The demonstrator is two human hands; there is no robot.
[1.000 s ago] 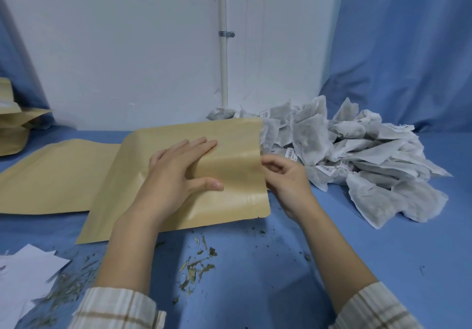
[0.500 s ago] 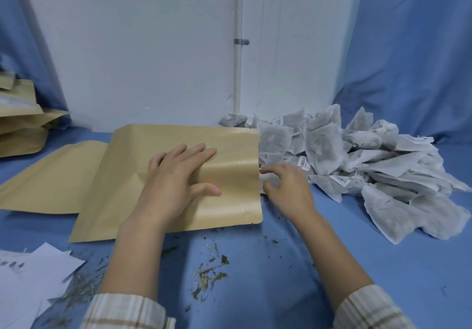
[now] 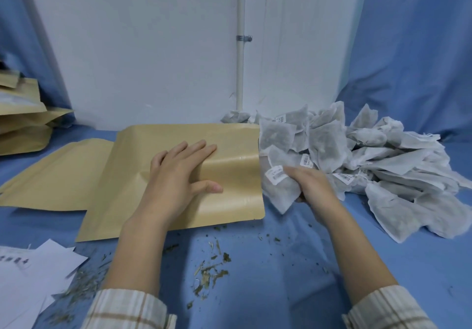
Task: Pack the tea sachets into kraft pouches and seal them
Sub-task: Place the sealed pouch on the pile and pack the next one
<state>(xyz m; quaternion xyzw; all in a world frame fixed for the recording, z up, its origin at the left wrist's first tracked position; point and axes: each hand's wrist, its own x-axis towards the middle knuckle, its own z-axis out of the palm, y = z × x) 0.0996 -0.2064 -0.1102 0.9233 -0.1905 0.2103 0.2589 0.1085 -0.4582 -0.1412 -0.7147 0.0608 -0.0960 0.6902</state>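
A kraft pouch (image 3: pixel 178 175) is pressed flat on the blue table (image 3: pixel 281 277) by the left hand (image 3: pixel 176 178), fingers straight. Just right, a tea sachet (image 3: pixel 279 188) is gripped by the right hand (image 3: pixel 314 188), fingers curled, beside the sachet pile (image 3: pixel 370 160).

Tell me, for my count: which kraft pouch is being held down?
The front kraft pouch, under the flat left hand; the pouch behind it lies untouched.

White wall (image 3: pixel 153 47) with pipe (image 3: pixel 240 73); blue drapes (image 3: pixel 408 47), perhaps cloth, flank it.
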